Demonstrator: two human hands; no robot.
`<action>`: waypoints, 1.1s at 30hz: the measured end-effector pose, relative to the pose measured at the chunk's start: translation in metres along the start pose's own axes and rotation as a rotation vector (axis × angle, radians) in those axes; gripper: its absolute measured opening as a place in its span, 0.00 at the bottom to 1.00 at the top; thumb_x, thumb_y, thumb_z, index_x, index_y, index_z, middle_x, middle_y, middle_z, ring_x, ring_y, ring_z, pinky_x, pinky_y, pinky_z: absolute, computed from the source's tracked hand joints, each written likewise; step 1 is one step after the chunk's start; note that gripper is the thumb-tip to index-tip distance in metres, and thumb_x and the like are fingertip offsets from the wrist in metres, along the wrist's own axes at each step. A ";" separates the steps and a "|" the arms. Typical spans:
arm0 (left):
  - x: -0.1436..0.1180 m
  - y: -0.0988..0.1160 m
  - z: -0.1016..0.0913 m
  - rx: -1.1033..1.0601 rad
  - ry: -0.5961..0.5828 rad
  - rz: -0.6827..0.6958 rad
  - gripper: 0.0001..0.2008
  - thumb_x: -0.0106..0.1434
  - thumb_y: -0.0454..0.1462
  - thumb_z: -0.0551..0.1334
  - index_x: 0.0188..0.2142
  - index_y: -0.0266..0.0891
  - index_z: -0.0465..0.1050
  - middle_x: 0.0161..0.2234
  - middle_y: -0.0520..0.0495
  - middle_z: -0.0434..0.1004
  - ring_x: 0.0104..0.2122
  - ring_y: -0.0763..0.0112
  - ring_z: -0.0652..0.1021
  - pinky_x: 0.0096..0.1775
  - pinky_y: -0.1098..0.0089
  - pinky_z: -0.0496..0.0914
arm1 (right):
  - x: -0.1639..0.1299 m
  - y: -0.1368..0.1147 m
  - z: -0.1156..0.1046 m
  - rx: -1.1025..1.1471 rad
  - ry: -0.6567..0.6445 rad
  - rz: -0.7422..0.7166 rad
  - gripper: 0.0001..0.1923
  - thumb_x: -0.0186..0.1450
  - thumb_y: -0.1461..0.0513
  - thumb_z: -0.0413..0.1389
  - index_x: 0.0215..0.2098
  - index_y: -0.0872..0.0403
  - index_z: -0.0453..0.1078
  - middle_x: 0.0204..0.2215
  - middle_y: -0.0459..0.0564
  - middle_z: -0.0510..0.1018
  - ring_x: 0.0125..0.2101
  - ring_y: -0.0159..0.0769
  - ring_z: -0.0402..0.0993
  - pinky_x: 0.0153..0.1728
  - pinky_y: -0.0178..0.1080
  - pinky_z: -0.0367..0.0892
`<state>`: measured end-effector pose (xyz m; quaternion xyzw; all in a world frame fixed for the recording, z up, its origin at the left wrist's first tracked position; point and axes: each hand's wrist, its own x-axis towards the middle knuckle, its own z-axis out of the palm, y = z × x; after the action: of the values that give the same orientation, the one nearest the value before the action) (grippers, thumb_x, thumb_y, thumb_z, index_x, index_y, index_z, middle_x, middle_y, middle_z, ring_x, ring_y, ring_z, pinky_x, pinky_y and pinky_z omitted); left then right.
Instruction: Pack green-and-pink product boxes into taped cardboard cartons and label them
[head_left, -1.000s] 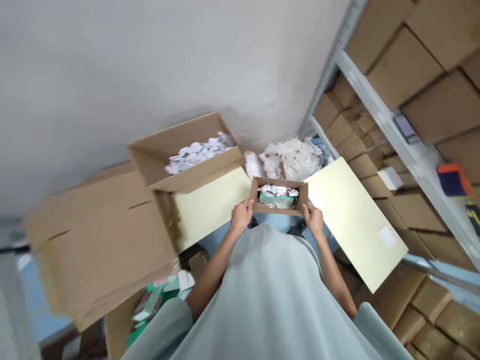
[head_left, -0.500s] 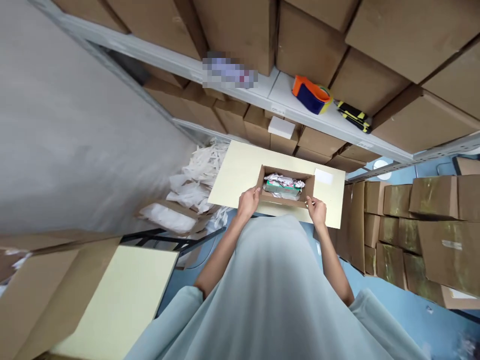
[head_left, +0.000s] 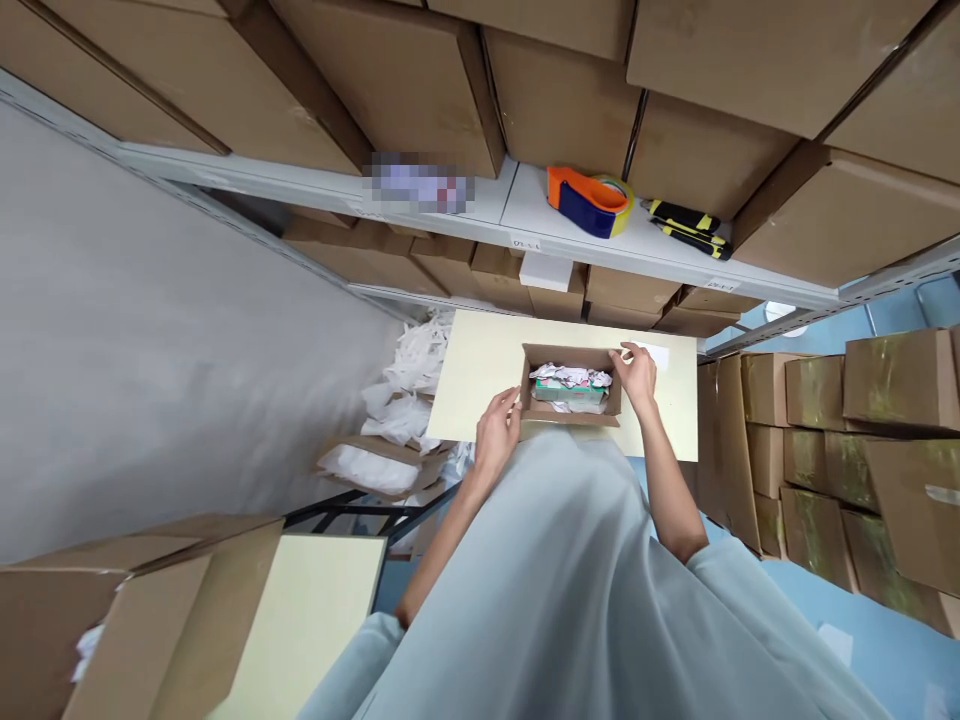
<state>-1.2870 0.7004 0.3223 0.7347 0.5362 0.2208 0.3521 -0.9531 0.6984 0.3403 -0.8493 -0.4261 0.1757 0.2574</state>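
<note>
A small cardboard box [head_left: 574,418] stands with its top open on a pale yellow tabletop [head_left: 476,360]. Inside it lies a green-and-white packet [head_left: 570,394], with crumpled printed paper [head_left: 562,374] along its far side and more paper at its near side. Against the box's left end rests my left hand [head_left: 498,430], its fingers stretched out along the wall. At the far right corner, my right hand [head_left: 637,374] has thumb and fingers on the cardboard edge.
A shelf [head_left: 517,205] above the table bears large cartons, an orange-and-blue tape dispenser [head_left: 589,200] and black-and-yellow cutters [head_left: 690,228]. White paper [head_left: 420,360] is heaped at the left by the wall. Stacked cartons [head_left: 817,450] stand at the right. Another large open carton [head_left: 161,620] is at lower left.
My right hand has shifted from the box's near right corner to its far right corner. My left hand has loosened and its fingers now lie along the left end. The head view has shifted.
</note>
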 end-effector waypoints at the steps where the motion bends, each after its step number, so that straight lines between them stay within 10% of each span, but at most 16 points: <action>1: -0.002 0.003 0.002 0.005 -0.027 0.024 0.23 0.82 0.46 0.55 0.67 0.42 0.79 0.67 0.38 0.81 0.67 0.53 0.81 0.68 0.54 0.76 | 0.004 -0.002 0.001 0.011 -0.011 0.007 0.26 0.77 0.46 0.57 0.59 0.56 0.80 0.43 0.58 0.87 0.46 0.51 0.83 0.54 0.46 0.73; 8: 0.008 0.008 0.021 0.081 -0.204 0.030 0.34 0.75 0.52 0.71 0.74 0.43 0.72 0.63 0.35 0.85 0.63 0.46 0.83 0.67 0.53 0.76 | -0.016 -0.003 0.012 0.058 -0.141 0.069 0.28 0.82 0.41 0.46 0.48 0.51 0.78 0.35 0.53 0.85 0.39 0.49 0.83 0.46 0.43 0.70; 12: 0.029 0.008 0.035 0.082 -0.033 -0.021 0.44 0.74 0.51 0.72 0.79 0.38 0.60 0.68 0.28 0.77 0.67 0.44 0.79 0.67 0.51 0.76 | -0.034 0.011 0.014 0.045 -0.140 0.008 0.19 0.78 0.48 0.54 0.50 0.50 0.81 0.49 0.58 0.84 0.49 0.49 0.81 0.56 0.46 0.72; 16: 0.050 0.003 0.047 0.130 0.068 0.027 0.28 0.75 0.47 0.71 0.68 0.38 0.75 0.80 0.25 0.56 0.80 0.36 0.60 0.75 0.41 0.65 | -0.053 0.029 0.016 0.078 -0.151 -0.040 0.16 0.70 0.56 0.59 0.54 0.51 0.79 0.56 0.61 0.81 0.60 0.52 0.76 0.65 0.50 0.69; 25: 0.060 -0.014 0.053 -0.069 -0.033 -0.082 0.18 0.75 0.42 0.69 0.62 0.42 0.78 0.68 0.35 0.79 0.72 0.51 0.75 0.71 0.54 0.71 | -0.076 0.037 0.023 0.120 -0.240 -0.047 0.25 0.76 0.47 0.52 0.64 0.50 0.71 0.47 0.52 0.86 0.32 0.41 0.74 0.44 0.40 0.70; 33: 0.080 0.001 0.047 -0.061 -0.018 -0.071 0.20 0.74 0.44 0.71 0.62 0.44 0.82 0.67 0.39 0.82 0.69 0.47 0.80 0.68 0.54 0.75 | -0.052 0.039 0.018 0.105 -0.176 -0.105 0.27 0.76 0.44 0.50 0.63 0.49 0.75 0.40 0.52 0.87 0.33 0.47 0.78 0.45 0.43 0.72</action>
<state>-1.2273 0.7623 0.2882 0.7061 0.5516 0.2177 0.3869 -0.9678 0.6419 0.3074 -0.7924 -0.4813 0.2580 0.2719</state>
